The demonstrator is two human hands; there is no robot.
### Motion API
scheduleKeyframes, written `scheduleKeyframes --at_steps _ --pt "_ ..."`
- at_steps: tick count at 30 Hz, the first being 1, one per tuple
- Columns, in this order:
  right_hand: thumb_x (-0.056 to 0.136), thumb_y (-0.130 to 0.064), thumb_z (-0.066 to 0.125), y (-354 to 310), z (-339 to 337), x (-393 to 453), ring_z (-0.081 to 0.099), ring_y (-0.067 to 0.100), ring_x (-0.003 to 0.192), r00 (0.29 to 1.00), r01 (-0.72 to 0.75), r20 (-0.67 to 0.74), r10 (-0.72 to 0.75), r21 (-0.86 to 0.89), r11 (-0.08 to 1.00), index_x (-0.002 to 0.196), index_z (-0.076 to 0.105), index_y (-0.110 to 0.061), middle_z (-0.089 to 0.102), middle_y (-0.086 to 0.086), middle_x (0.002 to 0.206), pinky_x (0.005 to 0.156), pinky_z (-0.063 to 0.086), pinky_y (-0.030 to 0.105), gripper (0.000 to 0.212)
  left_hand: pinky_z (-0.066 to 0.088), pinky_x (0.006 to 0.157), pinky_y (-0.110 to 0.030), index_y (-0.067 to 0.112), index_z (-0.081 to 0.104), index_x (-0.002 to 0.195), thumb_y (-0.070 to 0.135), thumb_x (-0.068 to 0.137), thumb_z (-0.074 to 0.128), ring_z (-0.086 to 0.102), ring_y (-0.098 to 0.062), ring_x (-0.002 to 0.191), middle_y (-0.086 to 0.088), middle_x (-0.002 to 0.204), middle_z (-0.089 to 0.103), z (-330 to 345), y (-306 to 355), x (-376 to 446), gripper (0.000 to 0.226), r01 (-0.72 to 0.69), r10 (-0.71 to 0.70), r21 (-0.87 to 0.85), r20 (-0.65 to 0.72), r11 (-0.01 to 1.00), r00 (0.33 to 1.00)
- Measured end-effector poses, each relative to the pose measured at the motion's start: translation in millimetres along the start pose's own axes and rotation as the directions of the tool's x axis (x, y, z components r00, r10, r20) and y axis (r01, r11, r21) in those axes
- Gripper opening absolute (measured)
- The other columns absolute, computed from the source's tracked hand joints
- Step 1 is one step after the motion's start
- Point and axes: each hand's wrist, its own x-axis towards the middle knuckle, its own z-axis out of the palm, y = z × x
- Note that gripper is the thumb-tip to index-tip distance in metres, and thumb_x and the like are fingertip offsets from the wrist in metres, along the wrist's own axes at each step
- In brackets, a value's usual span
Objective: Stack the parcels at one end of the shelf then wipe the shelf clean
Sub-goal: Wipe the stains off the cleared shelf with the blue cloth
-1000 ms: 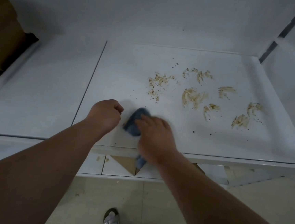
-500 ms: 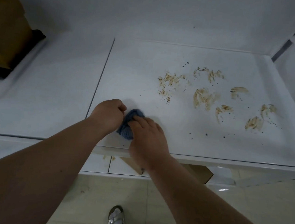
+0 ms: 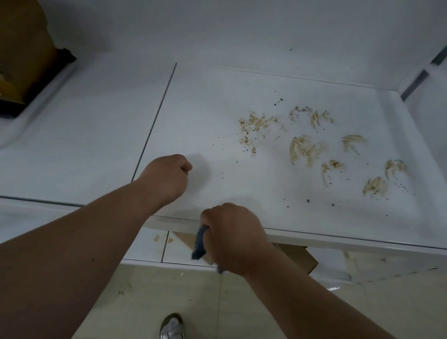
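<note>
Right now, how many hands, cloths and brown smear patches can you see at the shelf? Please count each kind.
Hands: 2 (left hand, right hand)
Blue cloth: 1, in the right hand's grip
Brown smear patches: 7
Total: 10
</note>
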Motion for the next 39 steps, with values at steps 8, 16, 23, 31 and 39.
scheduleKeyframes --at_steps 8,16,23,31,39 --pt "0.081 -0.02 0.044 16.2 -1.4 21.1 0.053 0.025 0.106 0.935 -0.148 -0.329 0.134 -0.019 0.989 0.118 0.061 -0.017 0.063 0.002 0.114 0.088 0.041 0.036 0.041 0.052 0.092 -0.04 0.022 0.061 0.118 0.013 0.092 0.044 0.061 -0.019 0.103 -0.001 0.116 0.064 -5.2 -6.6 -12.2 0.032 -0.002 0.001 -0.01 -0.084 1.0 0.996" --pt "0.082 -0.014 0.061 -9.1 40.9 21.2 0.032 0.018 0.142 0.97 0.186 -0.148 -0.193 -0.062 0.981 0.143 0.047 -0.02 0.043 -0.005 0.151 0.118 0.024 0.043 0.063 0.041 0.086 -0.026 0.022 0.06 0.121 0.012 0.095 0.043 0.054 -0.019 0.112 -0.001 0.124 0.061 -1.8 -14.1 -14.6 0.033 0.022 -0.013 0.098 -0.092 0.995 0.996" --pt "0.08 -0.023 0.037 71.5 -5.1 22.9 0.023 0.016 0.147 0.923 -0.316 -0.241 0.298 -0.037 0.948 0.15 0.036 -0.022 0.029 -0.003 0.16 0.121 0.015 0.042 0.07 0.048 0.078 -0.028 0.025 0.058 0.124 0.016 0.097 0.039 0.058 -0.017 0.102 0.003 0.125 0.061 -0.5 -10.8 -11.2 0.035 -0.019 0.031 0.159 -0.07 0.987 0.997" --pt "0.091 -0.033 0.037 -5.1 44.8 21.5 0.048 0.02 0.125 0.944 0.045 -0.325 -0.054 -0.035 0.998 0.123 0.062 -0.014 0.058 0.001 0.131 0.11 0.035 0.042 0.045 0.038 0.087 -0.023 0.02 0.058 0.126 0.013 0.097 0.041 0.054 -0.019 0.116 -0.001 0.129 0.059 10.8 -1.0 0.4 0.034 -0.06 0.07 0.183 -0.05 0.981 0.996" --pt "0.079 -0.022 0.052 75.0 11.2 14.4 0.069 0.026 0.097 0.809 -0.114 -0.583 0.076 -0.028 0.993 0.091 0.079 -0.011 0.075 0.007 0.103 0.097 0.051 0.042 0.031 0.039 0.081 -0.025 0.02 0.062 0.118 0.012 0.096 0.046 0.054 -0.017 0.106 -0.001 0.124 0.059 12.5 3.6 9.1 0.029 -0.067 0.051 0.234 0.075 0.97 0.996"
